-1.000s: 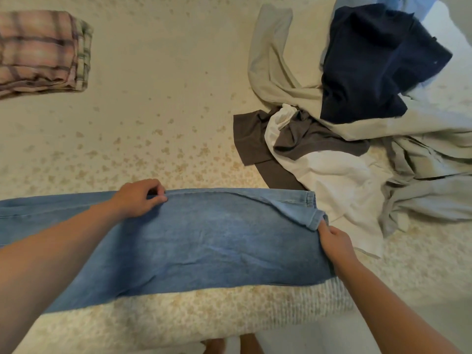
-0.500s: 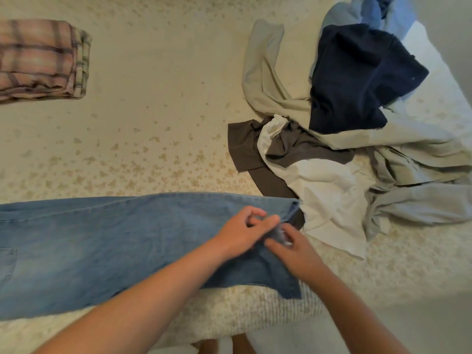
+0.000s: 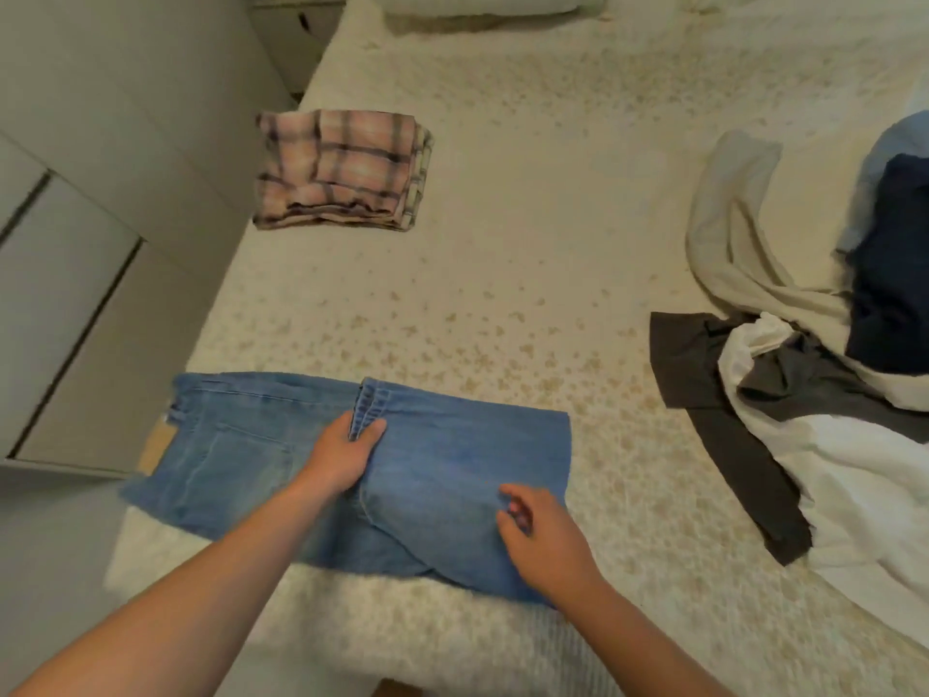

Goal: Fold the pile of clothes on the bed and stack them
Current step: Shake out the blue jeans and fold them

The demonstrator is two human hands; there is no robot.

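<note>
Blue jeans (image 3: pixel 452 460) lie folded over on themselves at the near edge of the bed (image 3: pixel 528 244), the leg hems laid back toward the waist. My left hand (image 3: pixel 347 455) pinches the hems near the middle of the jeans. My right hand (image 3: pixel 538 525) hovers over the folded right part with loosely curled fingers, holding nothing. A folded pink plaid garment (image 3: pixel 342 168) sits at the far left of the bed. An unfolded pile (image 3: pixel 814 394) of white, grey, beige and navy clothes lies at the right.
A white cabinet with drawers (image 3: pixel 75 244) stands against the bed's left side. A pillow (image 3: pixel 482 5) lies at the far end. The bedcover between the jeans, the plaid stack and the pile is bare.
The jeans' leg end has been carried leftward over the upper part, halving their length. My right hand has let go of the hem. The camera has turned left.
</note>
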